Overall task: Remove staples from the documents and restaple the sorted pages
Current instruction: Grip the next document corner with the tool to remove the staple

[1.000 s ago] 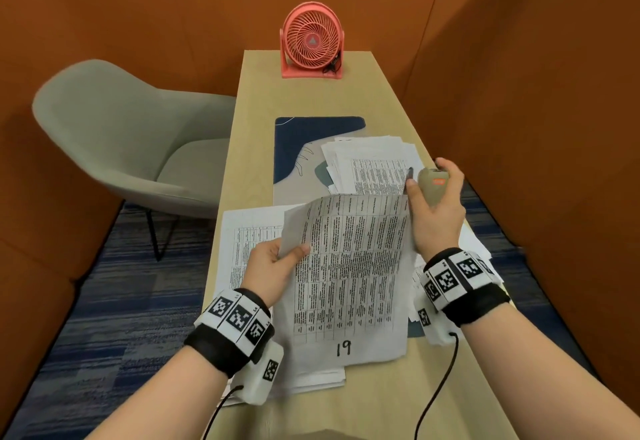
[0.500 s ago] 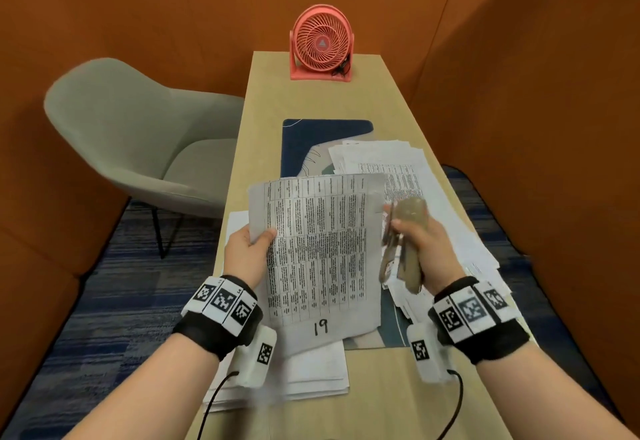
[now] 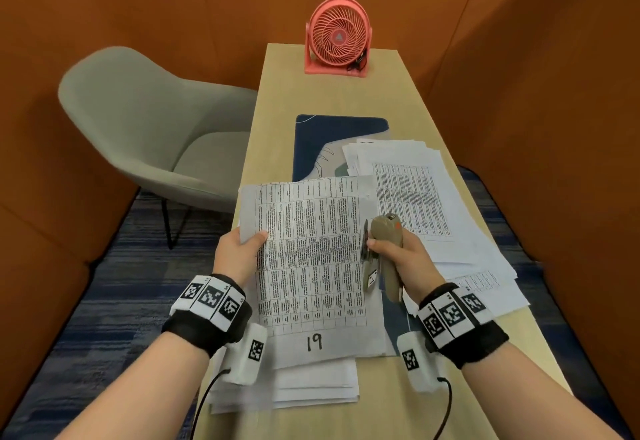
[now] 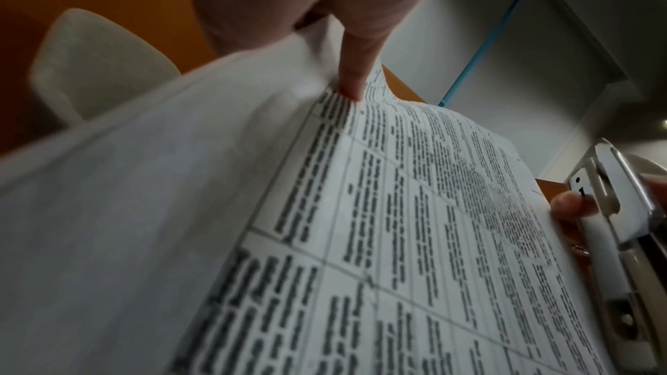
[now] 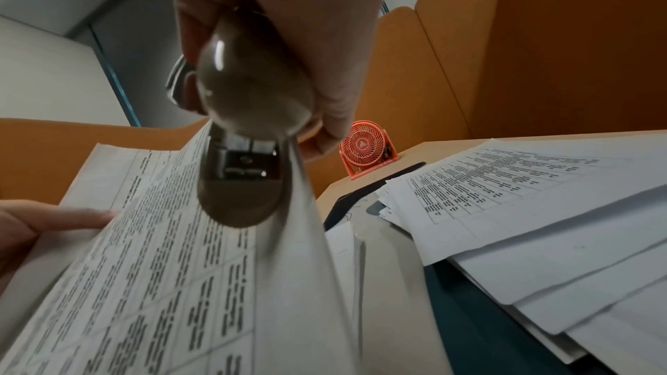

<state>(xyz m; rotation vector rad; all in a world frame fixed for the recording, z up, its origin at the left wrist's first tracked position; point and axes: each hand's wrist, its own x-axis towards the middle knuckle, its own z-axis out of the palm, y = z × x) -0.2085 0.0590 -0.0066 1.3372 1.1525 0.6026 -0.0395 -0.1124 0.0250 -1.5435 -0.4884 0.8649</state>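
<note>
Printed sheet [image 3: 311, 266] now lower and flatter, stapler [image 3: 384, 252] swung down beside its right edge.

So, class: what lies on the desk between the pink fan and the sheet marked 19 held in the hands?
In the head view, bare desk, then a dark blue mat, lie between the fan and the sheet.

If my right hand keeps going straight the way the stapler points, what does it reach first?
Probably the spread pile of papers beyond the stapler in your right hand; the pink fan is farther. Depth is uncertain.
</note>
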